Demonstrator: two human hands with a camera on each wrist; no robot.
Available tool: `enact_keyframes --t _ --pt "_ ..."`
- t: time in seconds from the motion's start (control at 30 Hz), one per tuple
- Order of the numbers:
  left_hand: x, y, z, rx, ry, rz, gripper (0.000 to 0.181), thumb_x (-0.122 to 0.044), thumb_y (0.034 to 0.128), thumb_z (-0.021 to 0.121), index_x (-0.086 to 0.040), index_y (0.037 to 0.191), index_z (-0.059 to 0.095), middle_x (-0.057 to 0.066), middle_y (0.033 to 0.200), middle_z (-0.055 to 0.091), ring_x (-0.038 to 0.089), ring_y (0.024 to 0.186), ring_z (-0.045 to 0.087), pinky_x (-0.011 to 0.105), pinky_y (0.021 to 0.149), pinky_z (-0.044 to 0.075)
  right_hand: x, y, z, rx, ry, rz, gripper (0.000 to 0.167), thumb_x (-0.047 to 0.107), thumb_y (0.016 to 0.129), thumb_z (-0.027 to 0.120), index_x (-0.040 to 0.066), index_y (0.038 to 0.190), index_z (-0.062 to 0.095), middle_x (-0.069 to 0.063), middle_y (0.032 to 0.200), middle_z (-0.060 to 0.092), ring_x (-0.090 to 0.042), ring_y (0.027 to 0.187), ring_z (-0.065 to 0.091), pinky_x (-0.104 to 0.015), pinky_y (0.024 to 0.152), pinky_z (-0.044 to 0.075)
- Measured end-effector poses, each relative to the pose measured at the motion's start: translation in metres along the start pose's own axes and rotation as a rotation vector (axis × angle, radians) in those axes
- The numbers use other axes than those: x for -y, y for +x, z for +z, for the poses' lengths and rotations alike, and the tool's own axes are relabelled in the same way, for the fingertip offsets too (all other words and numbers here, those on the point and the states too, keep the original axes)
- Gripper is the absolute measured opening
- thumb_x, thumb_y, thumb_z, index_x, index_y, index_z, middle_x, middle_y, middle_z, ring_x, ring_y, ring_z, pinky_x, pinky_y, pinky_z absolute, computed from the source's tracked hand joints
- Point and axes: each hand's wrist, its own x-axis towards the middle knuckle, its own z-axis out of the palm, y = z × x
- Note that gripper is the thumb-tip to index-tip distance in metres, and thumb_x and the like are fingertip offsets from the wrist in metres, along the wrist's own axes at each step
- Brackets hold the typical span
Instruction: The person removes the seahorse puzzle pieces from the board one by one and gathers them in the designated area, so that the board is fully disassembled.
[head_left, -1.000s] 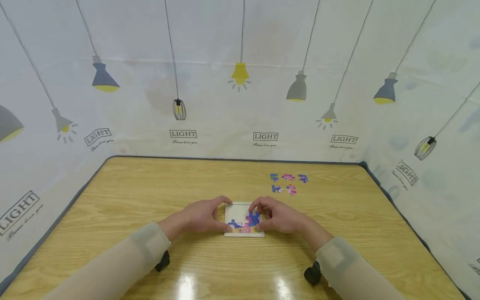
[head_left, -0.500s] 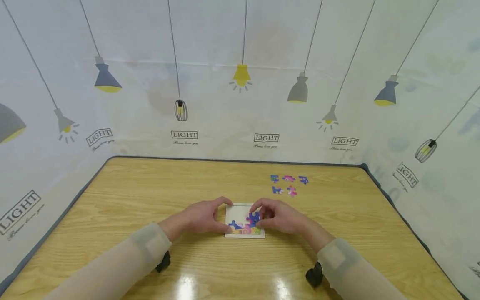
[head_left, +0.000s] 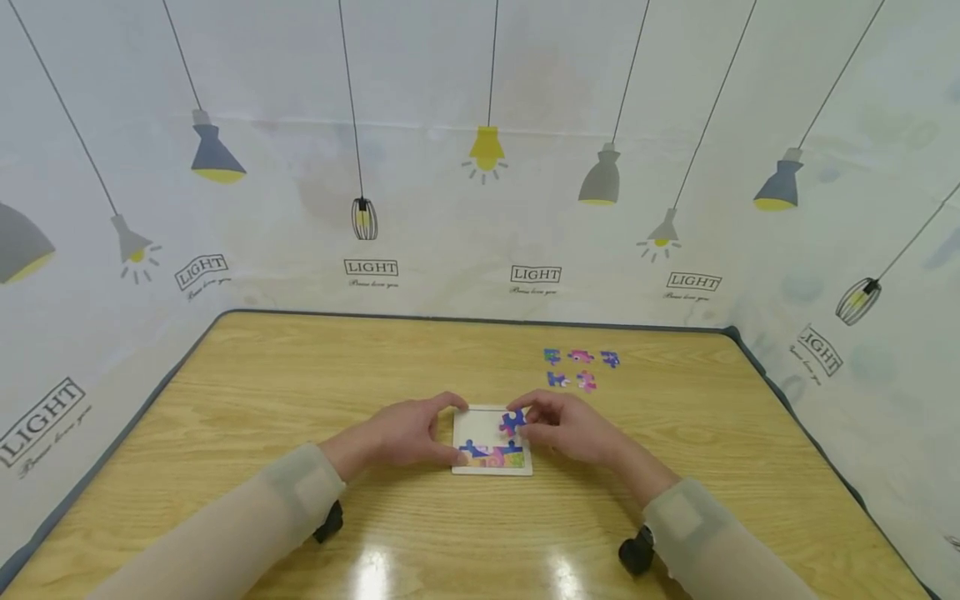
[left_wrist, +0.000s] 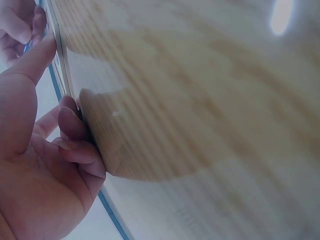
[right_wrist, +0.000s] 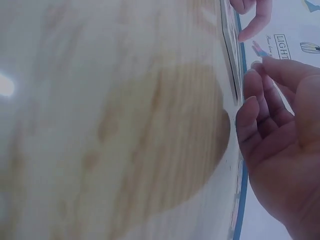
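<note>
A small white puzzle tray (head_left: 480,423) lies in the middle of the wooden table, its near part covered with fitted puzzle pieces (head_left: 495,457) in purple, pink, yellow and green. My left hand (head_left: 411,431) grips the tray's left side, thumb near the lower corner and index finger at the upper one. In the left wrist view its other fingers are curled beside the tray edge (left_wrist: 62,60). Over the tray's right half, my right hand (head_left: 572,428) pinches a blue and pink puzzle piece (head_left: 512,422) between thumb and fingers. That piece (right_wrist: 258,49) shows raised off the tray in the right wrist view.
Several loose puzzle pieces (head_left: 581,357) lie in two rows on the table (head_left: 360,358) beyond the right hand. A wall cloth (head_left: 442,208) printed with lamps stands behind the table's far edge.
My right hand has lifted the blue and pink puzzle piece from above the fitted ones and moved it slightly away from me, tilting it. The left hand keeps its place on the tray.
</note>
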Motion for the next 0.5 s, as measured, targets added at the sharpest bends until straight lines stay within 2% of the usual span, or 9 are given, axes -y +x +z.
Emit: enact_keyframes --t 0.2,0.5 --pt "0.0 0.0 0.0 -0.004 0.009 0.002 0.078 -0.055 0.0896 0.088 -0.032 0.156 0.053 0.001 0.087 0.065 0.017 0.073 0.054 0.033 0.069 0.042 -0.003 -0.008 -0.01 -0.054 -0.013 0.001 0.032 0.024 0.109 0.071 0.02 0.141 0.071 -0.009 0.107 0.07 -0.02 0.078 0.06 -0.028 0.063 0.051" --pt "0.0 0.0 0.0 0.0 0.009 0.0 0.078 -0.055 0.0899 0.088 -0.032 0.155 0.053 0.002 0.087 0.064 0.016 0.073 0.053 0.033 0.069 0.041 -0.018 -0.02 -0.036 -0.098 -0.029 0.049 0.039 0.02 0.104 0.078 0.014 0.142 0.07 -0.008 0.111 0.074 -0.017 0.083 0.062 -0.026 0.067 0.053"
